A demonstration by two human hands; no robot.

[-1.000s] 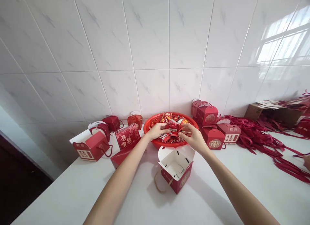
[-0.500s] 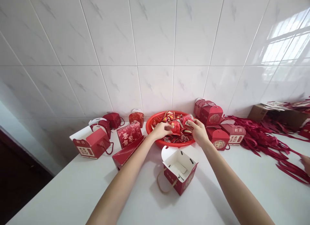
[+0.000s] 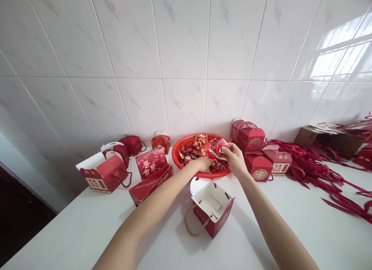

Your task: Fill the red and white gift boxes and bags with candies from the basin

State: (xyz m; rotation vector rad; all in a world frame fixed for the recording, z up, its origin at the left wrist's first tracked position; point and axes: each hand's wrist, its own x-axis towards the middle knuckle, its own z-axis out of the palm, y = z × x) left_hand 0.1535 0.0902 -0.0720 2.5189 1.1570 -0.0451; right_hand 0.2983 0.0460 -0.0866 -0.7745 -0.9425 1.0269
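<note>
1. While the left hand (image 3: 205,164) dips into the red basket (image 3: 176,157), the right hand (image 3: 236,158) is up at the basket's right side.
2. The right hand pinches a shiny red packet (image 3: 221,147) between its thumb and fingers. The packet is over the sweets, just to the left of that hand.
3. The left hand has its fingers bent down into the sweets (image 3: 194,149). Its fingertips are hidden, so I cannot tell if they are pinching one.
4. The sweets have red and gold wrappers. They lie in a heap around the left hand and past it, up to the back of the basket.
5. Nearer than both hands, and just below the gap between them, stands an open red box (image 3: 209,222). Its inside is white, its flaps are up, and a tan rope handle (image 3: 187,228) hangs out on its left side.
6. To the left of the left hand is a red box with big pale letters (image 3: 151,163). Another red box (image 3: 142,190) is in front of it, partly behind the left arm.
7. Farther left of that hand sits a red box with a white inside (image 3: 112,171) and a dark red string handle.
8. Just to the right of the right hand are more red boxes (image 3: 258,169), some piled up on others.
9. Farther right of that hand, dark red ribbons (image 3: 305,165) lie in a messy pile on the white table (image 3: 290,212).
</note>
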